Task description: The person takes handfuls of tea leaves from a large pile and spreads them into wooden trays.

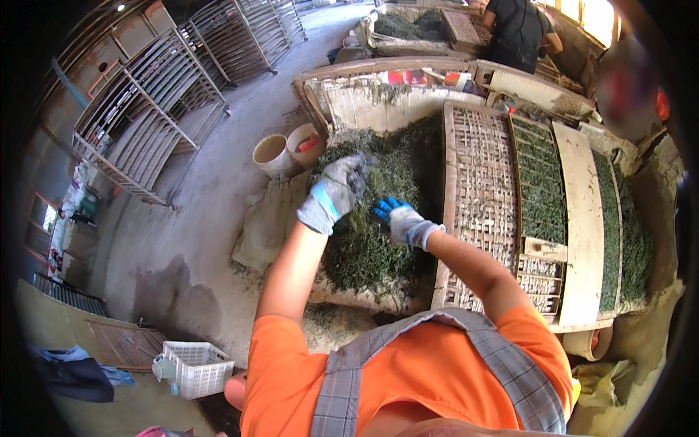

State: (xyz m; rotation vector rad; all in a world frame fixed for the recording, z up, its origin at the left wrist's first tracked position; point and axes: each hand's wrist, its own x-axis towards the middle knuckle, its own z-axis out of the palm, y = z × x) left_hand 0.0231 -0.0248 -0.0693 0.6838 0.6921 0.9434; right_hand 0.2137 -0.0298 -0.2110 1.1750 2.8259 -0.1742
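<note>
Shredded dark-green plant matter [371,257] fills a large wooden bin in front of me. Over it my left hand [341,183], in a grey-white knit glove with a blue band, is curled; some loose green bits show below its fingers, but whether it grips any is unclear. Lower and to the right, my right hand [407,221], in a whitish glove with blue fingertips, is spread just above the pile. A woven slatted screen in a wooden frame [480,164] lies to the right of it. Further right are a slotted frame holding green matter [540,191] and a pale board [581,218].
Two buckets [270,150] stand left of the bin, near a pale cloth sack [267,218]. Wooden slatted racks [153,114] stand at the upper left. A white plastic crate [202,368] is at the lower left. Another person [516,33] works at a further bin.
</note>
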